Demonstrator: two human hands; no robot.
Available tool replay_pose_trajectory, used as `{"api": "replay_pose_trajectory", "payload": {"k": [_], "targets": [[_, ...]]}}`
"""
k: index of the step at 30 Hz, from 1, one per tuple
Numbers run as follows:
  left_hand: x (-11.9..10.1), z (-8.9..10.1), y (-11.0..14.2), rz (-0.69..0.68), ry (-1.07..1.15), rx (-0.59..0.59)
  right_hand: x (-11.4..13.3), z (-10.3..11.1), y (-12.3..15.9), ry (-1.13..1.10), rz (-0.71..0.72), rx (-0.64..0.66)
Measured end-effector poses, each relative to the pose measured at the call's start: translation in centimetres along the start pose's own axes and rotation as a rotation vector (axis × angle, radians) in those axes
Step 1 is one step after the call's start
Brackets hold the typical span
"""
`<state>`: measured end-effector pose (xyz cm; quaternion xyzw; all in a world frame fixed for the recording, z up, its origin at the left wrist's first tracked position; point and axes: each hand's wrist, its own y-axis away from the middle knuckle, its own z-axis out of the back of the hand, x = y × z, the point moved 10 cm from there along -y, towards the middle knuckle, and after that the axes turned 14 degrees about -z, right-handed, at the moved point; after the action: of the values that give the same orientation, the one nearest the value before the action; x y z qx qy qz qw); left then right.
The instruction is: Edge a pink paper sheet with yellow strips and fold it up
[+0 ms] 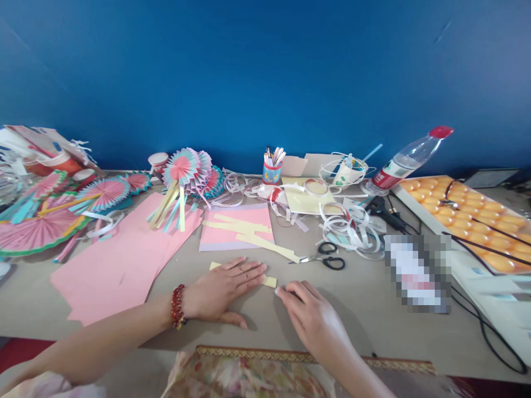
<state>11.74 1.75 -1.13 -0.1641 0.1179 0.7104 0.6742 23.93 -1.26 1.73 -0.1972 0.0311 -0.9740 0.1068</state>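
Note:
My left hand [227,287] lies flat with fingers stretched over a short yellow paper strip [270,282], pressing it on the table; both strip ends show beyond the hand. Just right of the strip, my right hand [306,307] is closed in a pinch, its fingertips down at the table near the strip's end. Something small and pale shows at those fingertips, too small to name. Above the hands, several longer yellow strips [236,225] lie across a pink and lilac paper sheet [207,241]. Black-handled scissors [327,257] rest right of them.
Large pink sheets [112,260] and pleated paper fans [103,193] spread over the left side. A pen cup [272,172], tape roll [316,187], curled white strips [352,226], glue gun [385,214] and plastic bottle [409,160] stand or lie toward the back and right.

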Motion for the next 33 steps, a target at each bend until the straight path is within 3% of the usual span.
{"api": "replay_pose_trajectory", "payload": {"k": [26,33], "targets": [[0.0,0.2,-0.1,-0.003,0.017,-0.027,1.3,-0.9,-0.3,-0.015,-0.015,-0.035],[0.7,1.6,1.8,0.043,-0.01,-0.037,1.5,-1.0,-0.4,0.001,-0.009,-0.021]]}}
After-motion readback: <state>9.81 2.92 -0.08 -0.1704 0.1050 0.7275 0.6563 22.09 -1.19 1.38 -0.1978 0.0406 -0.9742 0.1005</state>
